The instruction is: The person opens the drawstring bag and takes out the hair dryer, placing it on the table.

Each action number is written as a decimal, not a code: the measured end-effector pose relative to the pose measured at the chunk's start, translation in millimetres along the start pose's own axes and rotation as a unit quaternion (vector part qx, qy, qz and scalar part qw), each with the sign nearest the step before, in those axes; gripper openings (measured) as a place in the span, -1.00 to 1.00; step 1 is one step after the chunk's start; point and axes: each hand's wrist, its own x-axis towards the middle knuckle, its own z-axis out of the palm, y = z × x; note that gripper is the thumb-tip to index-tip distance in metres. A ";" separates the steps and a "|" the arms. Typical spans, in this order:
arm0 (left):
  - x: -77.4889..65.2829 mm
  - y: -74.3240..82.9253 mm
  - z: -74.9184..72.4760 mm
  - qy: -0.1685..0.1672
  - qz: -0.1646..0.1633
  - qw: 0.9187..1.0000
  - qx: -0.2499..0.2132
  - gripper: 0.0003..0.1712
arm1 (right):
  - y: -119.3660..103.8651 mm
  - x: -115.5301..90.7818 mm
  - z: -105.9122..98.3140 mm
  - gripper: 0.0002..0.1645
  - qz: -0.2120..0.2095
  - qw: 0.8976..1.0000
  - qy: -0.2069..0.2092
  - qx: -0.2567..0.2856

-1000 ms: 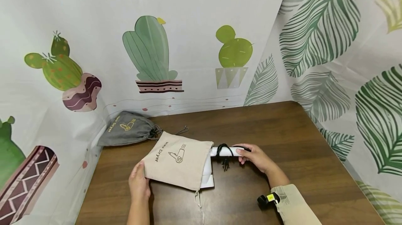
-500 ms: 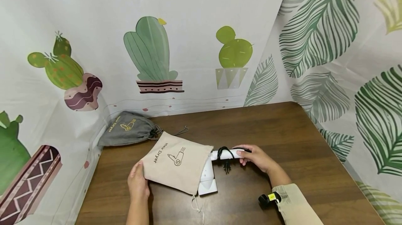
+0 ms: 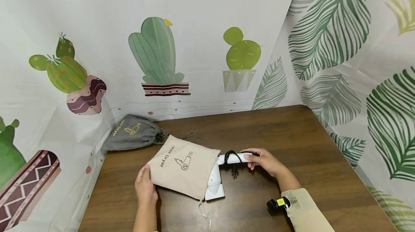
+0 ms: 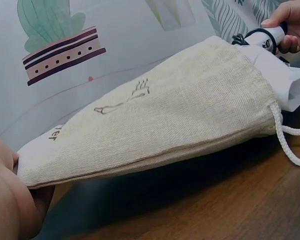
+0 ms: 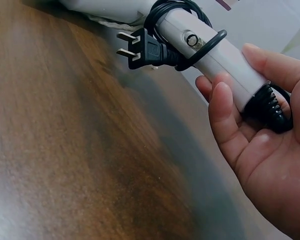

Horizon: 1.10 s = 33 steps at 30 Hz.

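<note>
My left hand pinches the closed bottom corner of a cream drawstring bag printed "Hair Dryer". Out of the bag's mouth, on the right, shows part of a white hair dryer; the rest is hidden inside the cloth. My right hand grips the end of the dryer's handle, fingers and thumb around it. A black cord is wound about that handle, and its two-pin plug hangs beside it. In the left wrist view the bag slopes up from my left fingers, with a white drawstring dangling from its mouth.
A grey drawstring bag, also printed "Hair Dryer", lies at the table's back left, its cord trailing right. The brown wooden table meets a printed cloth backdrop at the back. A black wrist camera sits on my right sleeve.
More of the hair dryer's body shows outside the cream bag than a second ago, its nozzle end lower and slightly to the right. Both hands keep their hold, nearly in place.
</note>
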 end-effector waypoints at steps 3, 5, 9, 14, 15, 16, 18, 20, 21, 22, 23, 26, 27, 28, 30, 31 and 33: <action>-3.5 3.9 3.8 -0.003 0.013 1.000 -0.006 -0.72 | 0.5 -0.3 0.1 -0.44 0.002 1.000 -0.003 0.003; -6.3 7.4 5.9 -0.004 0.019 1.000 -0.012 -0.71 | 0.7 -0.7 0.1 -0.44 0.002 1.000 -0.007 0.003; -11.0 12.2 9.3 0.000 0.024 1.000 -0.020 -0.70 | 0.2 -1.9 -0.3 -0.42 0.008 1.000 -0.012 0.002; -12.2 13.7 14.0 0.009 0.023 0.999 -0.030 -0.71 | -1.0 -3.0 -1.0 -0.42 0.008 1.000 -0.020 0.000; -11.7 13.4 15.0 0.011 0.022 0.999 -0.032 -0.72 | -1.2 -3.1 -1.1 -0.42 0.007 1.000 -0.021 -0.001; -11.2 13.0 16.1 0.014 0.022 0.999 -0.033 -0.72 | -1.2 -3.1 -1.2 -0.42 0.007 1.000 -0.023 0.000; -8.8 10.9 17.9 0.021 0.020 0.999 -0.036 -0.73 | -1.3 -3.2 -1.2 -0.41 0.006 1.000 -0.026 0.000; -5.5 7.2 19.6 0.029 0.018 0.999 -0.038 -0.73 | -1.1 -3.2 -1.1 -0.41 0.005 1.000 -0.026 -0.001; -3.6 4.9 20.5 0.034 0.019 0.998 -0.040 -0.73 | -0.8 -3.0 -1.0 -0.41 0.003 1.000 -0.027 -0.002; -1.7 2.5 21.6 0.038 0.021 0.998 -0.041 -0.73 | -0.7 -3.0 -0.8 -0.41 0.002 1.000 -0.027 -0.003; 0.3 -0.2 22.4 0.043 0.021 0.998 -0.044 -0.73 | -0.5 -2.9 -0.7 -0.42 0.000 1.000 -0.027 -0.005; 4.5 -6.0 25.2 0.055 0.025 0.997 -0.051 -0.74 | 0.3 -2.5 -0.1 -0.43 -0.002 1.000 -0.027 -0.006; 3.5 -5.2 26.4 0.056 0.026 0.997 -0.053 -0.73 | 0.3 -2.4 0.3 -0.44 -0.001 1.000 -0.027 -0.005; 3.8 -6.0 27.1 0.060 0.026 0.996 -0.055 -0.73 | 0.4 -2.2 0.8 -0.44 0.000 1.000 -0.027 -0.004; 3.2 -6.4 28.2 0.064 0.025 0.996 -0.061 -0.71 | 0.6 -1.9 1.7 -0.44 0.002 1.000 -0.027 0.000; 2.9 -6.6 28.6 0.066 0.024 0.995 -0.063 -0.70 | 0.7 -1.7 2.2 -0.44 0.004 1.000 -0.027 0.002; 2.2 -7.5 29.6 0.073 0.026 0.995 -0.067 -0.70 | 0.9 -1.5 3.1 -0.45 0.004 1.000 -0.027 0.004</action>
